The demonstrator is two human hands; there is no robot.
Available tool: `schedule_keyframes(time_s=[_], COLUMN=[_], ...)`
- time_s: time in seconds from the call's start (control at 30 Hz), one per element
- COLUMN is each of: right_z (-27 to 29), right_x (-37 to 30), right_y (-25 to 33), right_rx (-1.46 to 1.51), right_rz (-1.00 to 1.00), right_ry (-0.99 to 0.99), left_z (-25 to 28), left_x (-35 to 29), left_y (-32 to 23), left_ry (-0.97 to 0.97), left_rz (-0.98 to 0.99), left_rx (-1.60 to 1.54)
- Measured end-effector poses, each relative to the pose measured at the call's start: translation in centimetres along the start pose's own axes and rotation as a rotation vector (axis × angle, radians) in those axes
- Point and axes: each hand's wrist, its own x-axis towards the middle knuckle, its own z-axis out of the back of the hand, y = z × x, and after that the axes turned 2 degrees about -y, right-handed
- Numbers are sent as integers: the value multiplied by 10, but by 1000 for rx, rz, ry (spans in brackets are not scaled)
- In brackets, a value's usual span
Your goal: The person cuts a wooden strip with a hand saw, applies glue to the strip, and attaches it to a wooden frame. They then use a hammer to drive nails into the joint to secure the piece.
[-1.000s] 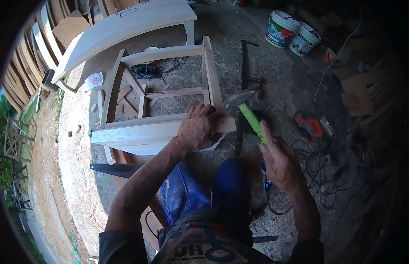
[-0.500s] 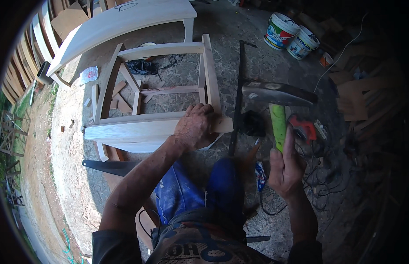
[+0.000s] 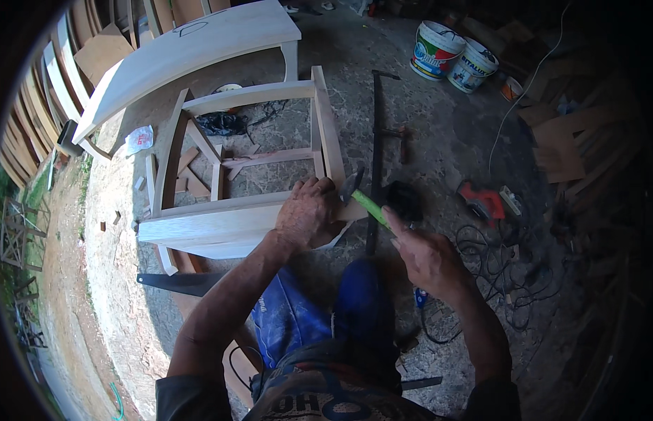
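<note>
My R hand (image 3: 428, 261) is wrapped round the hammer (image 3: 372, 209), its head now down near the wood frame (image 3: 214, 228) by my knees (image 3: 361, 281), not up high like a sec ago. L hand (image 3: 309, 214) still grips the frame w/ bent fingers.

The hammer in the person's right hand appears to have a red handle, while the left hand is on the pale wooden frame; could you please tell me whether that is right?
Not quite: the handle of the hammer in the right hand is bright green, not red, as the head view shows. The left hand is indeed on the pale wooden frame.
</note>
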Motion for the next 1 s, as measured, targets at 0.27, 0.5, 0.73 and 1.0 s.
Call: schedule_keyframes(time_s=[0.27,0.5,0.73,1.0], right_z=[-9,-7,-2,-10], right_x=[-17,-11,-14,-16], right_y=[4,15,10,-2], right_rx=[-68,-1,-82,-163], right_rz=[-156,263,64,-14], right_ry=[150,-595,-184,69], left_z=[-3,0,-8,3], left_x=[-3,-12,-5,-2], left_y=[-3,4,6,-1], left_ry=[-27,-41,-71,24], left_rz=[10,36,28,43], left_rx=[-52,-43,-42,-40])
